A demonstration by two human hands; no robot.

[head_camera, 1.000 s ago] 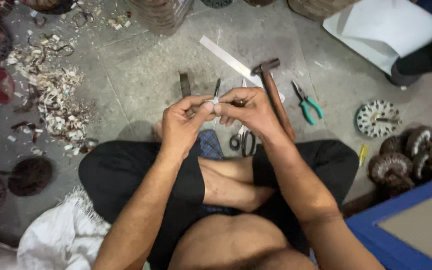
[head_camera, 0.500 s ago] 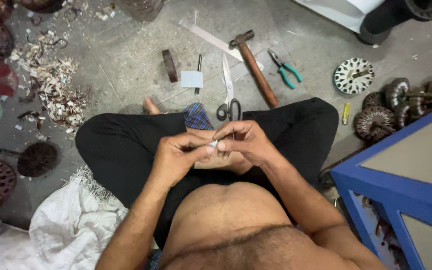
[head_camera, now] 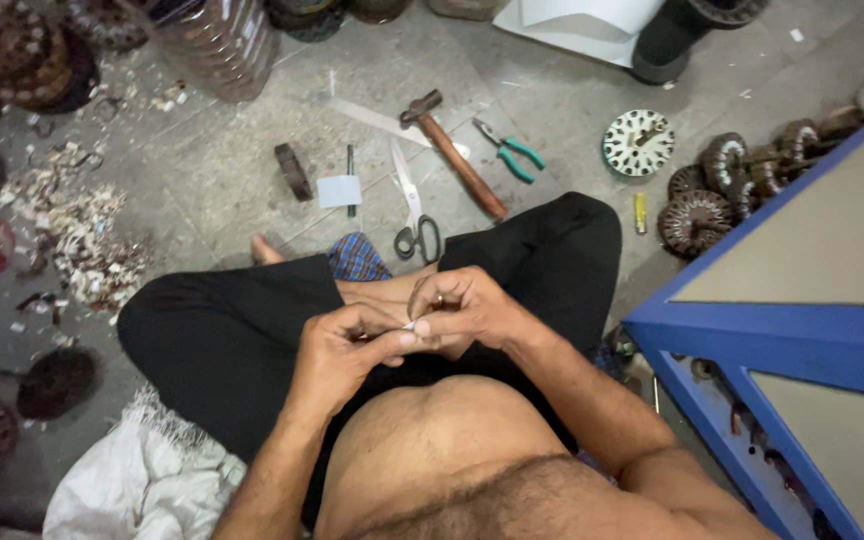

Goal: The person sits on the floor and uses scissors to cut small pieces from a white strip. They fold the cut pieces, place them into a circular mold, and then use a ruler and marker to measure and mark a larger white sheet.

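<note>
I sit cross-legged on a concrete floor in black trousers. My left hand (head_camera: 347, 345) and my right hand (head_camera: 467, 305) meet over my lap, fingertips pinched together on a small white piece (head_camera: 410, 326) held between them. Most of that piece is hidden by the fingers. On the floor beyond my knees lie scissors (head_camera: 414, 215), a wooden-handled hammer (head_camera: 455, 155), green-handled pliers (head_camera: 509, 150) and a small white card (head_camera: 339, 190).
A blue-framed table (head_camera: 782, 330) stands at my right. Wound motor stators (head_camera: 727, 190) and a round white plate (head_camera: 638, 142) lie at the far right. A heap of scraps (head_camera: 77, 235) and dark round parts (head_camera: 52, 382) sit left; white cloth (head_camera: 142, 480) near my left knee.
My hands have come down from in front of me to my lap, still pinched on the small white piece. The view has shifted, bringing the blue table in at right.
</note>
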